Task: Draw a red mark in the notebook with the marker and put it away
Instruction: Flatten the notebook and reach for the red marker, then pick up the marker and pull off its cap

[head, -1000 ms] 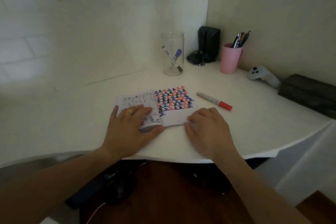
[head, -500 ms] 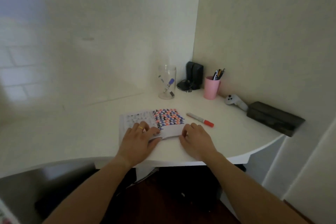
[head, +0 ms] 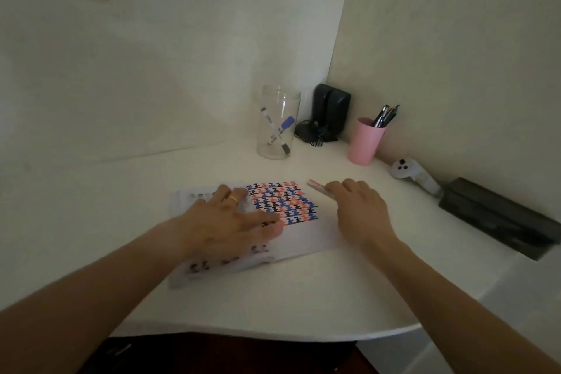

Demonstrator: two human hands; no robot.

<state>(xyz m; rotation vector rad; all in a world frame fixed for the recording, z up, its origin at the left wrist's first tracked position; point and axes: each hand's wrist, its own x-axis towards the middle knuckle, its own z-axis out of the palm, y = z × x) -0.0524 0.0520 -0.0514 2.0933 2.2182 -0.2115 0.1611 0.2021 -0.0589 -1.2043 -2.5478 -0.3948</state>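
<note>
Head view: the thin, light, stiff white marker with red cap (head: 317, 187) is covered on the white bench (head: 303, 297) by the right hand (head: 359, 209), fingers curled, grip unclear, while the open patterned notebook (head: 282, 206) is pressed flat by the left hand (head: 224, 222).

A single wide-angle view comes from the person's head, looking forward and down over the curved near edge of the white tabletop (head: 303, 297) toward the far corner where two walls meet. It sits close: both forearms enter from the bottom corners of the frame, and the left hand (head: 224, 222) and right hand (head: 361, 209) lie mid-frame. The lens bends the tabletop's edges. There is no second view to share any part of the scene.
</note>
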